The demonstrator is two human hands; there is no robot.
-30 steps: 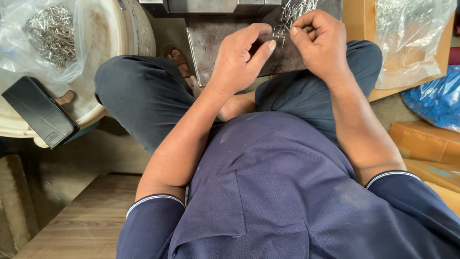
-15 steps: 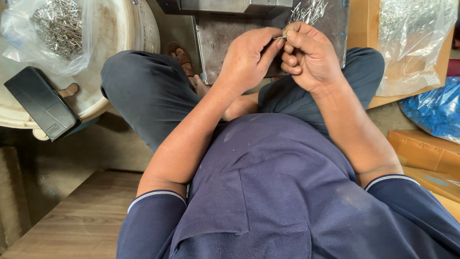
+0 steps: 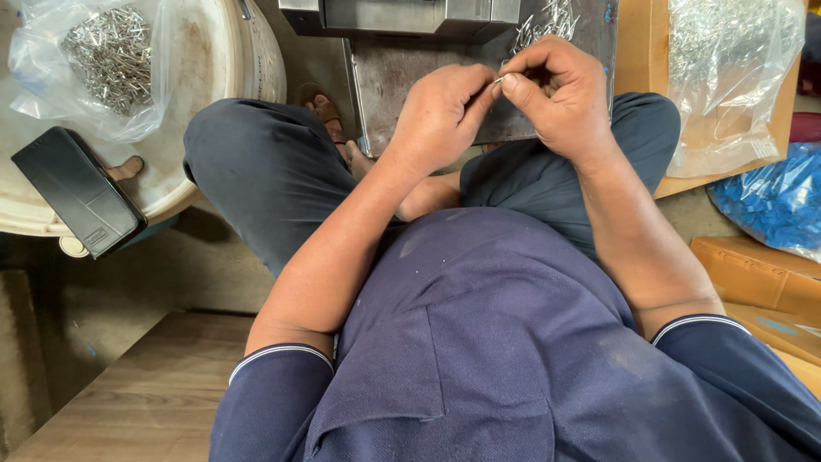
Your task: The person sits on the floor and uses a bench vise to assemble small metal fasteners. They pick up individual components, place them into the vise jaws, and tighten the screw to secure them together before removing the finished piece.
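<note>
My left hand (image 3: 445, 111) and my right hand (image 3: 560, 94) meet fingertip to fingertip over a grey metal plate (image 3: 385, 85) in front of my crossed legs. Together they pinch a small thin metal piece (image 3: 499, 79), with only its tip showing between the fingers. Behind my right hand, a heap of loose shiny metal pins (image 3: 543, 21) lies on the plate. A grey metal block (image 3: 402, 15) stands at the plate's far edge.
At the left a white tub lid (image 3: 205, 60) carries a clear bag of metal pins (image 3: 107, 56) and a black wallet-like case (image 3: 77, 201). At the right are a cardboard box (image 3: 641, 51) with another clear bag (image 3: 727, 77), a blue bag (image 3: 765, 201), and more cartons (image 3: 753, 274).
My hands have drawn together from slightly apart to touching. The camera view shifted a little, so the tub and bags sit lower in the frame.
</note>
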